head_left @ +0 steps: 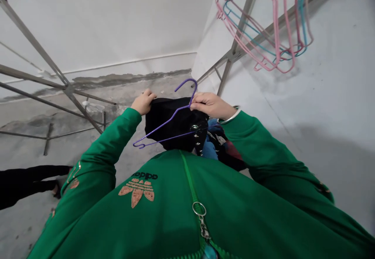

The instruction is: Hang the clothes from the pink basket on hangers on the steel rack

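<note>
A black garment (166, 112) with shiny silvery details near its right side hangs in front of me, its lower part hidden behind my jacket. My left hand (144, 102) is closed on the garment's upper left edge. At the upper right, my right hand (209, 104) pinches a purple clothes hanger (160, 126) just below its hook, near the garment's other edge. The hanger slants across the front of the cloth, hook upward and one end pointing down to the left. Whether the right fingers also grip the cloth cannot be made out.
Several pink and blue hangers (275, 24) hang from a metal rack (233, 54) at upper right. Another metal frame (68, 90) stands at left. Colourful clothes (211, 147) lie below my right forearm. A person's dark-clothed legs (26, 181) show at lower left on the concrete floor.
</note>
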Demonstrator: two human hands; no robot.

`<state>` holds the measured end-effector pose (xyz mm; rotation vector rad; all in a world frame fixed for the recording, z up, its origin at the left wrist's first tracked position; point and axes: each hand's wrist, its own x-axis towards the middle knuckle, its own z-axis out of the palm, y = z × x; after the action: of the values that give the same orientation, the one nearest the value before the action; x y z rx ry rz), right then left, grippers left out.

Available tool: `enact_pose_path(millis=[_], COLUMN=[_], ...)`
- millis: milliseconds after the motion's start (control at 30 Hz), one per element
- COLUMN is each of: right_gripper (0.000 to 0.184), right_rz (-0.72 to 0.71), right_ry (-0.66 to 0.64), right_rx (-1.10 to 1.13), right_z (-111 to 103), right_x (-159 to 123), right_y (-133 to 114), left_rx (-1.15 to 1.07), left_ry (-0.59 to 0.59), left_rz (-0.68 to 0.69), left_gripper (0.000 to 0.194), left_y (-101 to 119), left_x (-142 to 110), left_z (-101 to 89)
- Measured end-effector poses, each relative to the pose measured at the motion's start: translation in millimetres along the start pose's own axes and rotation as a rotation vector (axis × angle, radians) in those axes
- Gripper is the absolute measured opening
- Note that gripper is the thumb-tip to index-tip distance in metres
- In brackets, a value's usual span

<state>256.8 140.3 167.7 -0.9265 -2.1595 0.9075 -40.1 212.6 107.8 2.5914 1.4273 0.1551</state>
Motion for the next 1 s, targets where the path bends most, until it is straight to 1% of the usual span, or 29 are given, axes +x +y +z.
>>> enact_pose_path(millis=[67,100,167,233,333,400,467,533,600,633,667,733,800,867,933,1000], right_gripper=[0.029,0.029,0.029,0.027,0.025,0.023,0.021,0.02,0.019,0.019,0.019,0.018,0.018,0.018,0.019,0.019], right_rz=[0.049,0.076,0.116,0.136,0.147,0.148,0.136,0.119,0.109,0.105,0.1,0.087,0.076,0.073,0.072,0.087], right_ry=[0.066,0.111,0.206,0.292,0.418,0.5,0.561,0.586,0.588,0.588,0.591,0.606,0.613,0.597,0.571,0.553], right_rx=[-0.056,-0.086,-0.144,-0.191,-0.232,-0.246,-0.256,-0.263,-0.274,-0.279,-0.281,-0.277,-0.264,-0.254,-0.243,-0.224], right_z=[-9,-14,-20,-23,-20,-17,-15,-14,-15,-15,-16,-17,-18,-19,-19,-20], right_x=[-4,-6,-11,-16,-20,-22,-23,-23,-23,-22,-22,-20,-20,-19,-20,-21], right_y=[-1,0,6,14,27,33,36,37,37,38,38,38,38,38,38,40], left_rx=[0.008,-0.008,-0.067,-0.112,-0.107,-0.114,-0.187,-0.308,-0.395,-0.396,-0.361,-0.198,0.005,0.135,0.144,0.048], left_ry=[-0.056,-0.076,-0.071,0.0,0.161,0.253,0.304,0.312,0.294,0.285,0.276,0.264,0.258,0.249,0.188,0.08], left_rz=[-0.149,-0.205,-0.249,-0.238,-0.23,-0.251,-0.28,-0.305,-0.29,-0.272,-0.254,-0.241,-0.262,-0.301,-0.341,-0.38], left_gripper=[0.056,0.057,0.056,0.054,0.051,0.042,0.029,0.02,0.023,0.026,0.03,0.037,0.044,0.048,0.047,0.045], left_y=[-16,-24,-37,-44,-42,-37,-32,-28,-25,-23,-20,-16,-13,-15,-22,-32], left_x=[-5,-7,-9,-10,-11,-11,-10,-8,-4,-3,-1,-1,-3,-6,-8,-9], left_z=[8.7,10.0,7.1,-0.9,-15.5,-23.7,-29.2,-32.7,-35.5,-37.2,-39.1,-43.9,-48.6,-51.7,-52.6,-52.0])
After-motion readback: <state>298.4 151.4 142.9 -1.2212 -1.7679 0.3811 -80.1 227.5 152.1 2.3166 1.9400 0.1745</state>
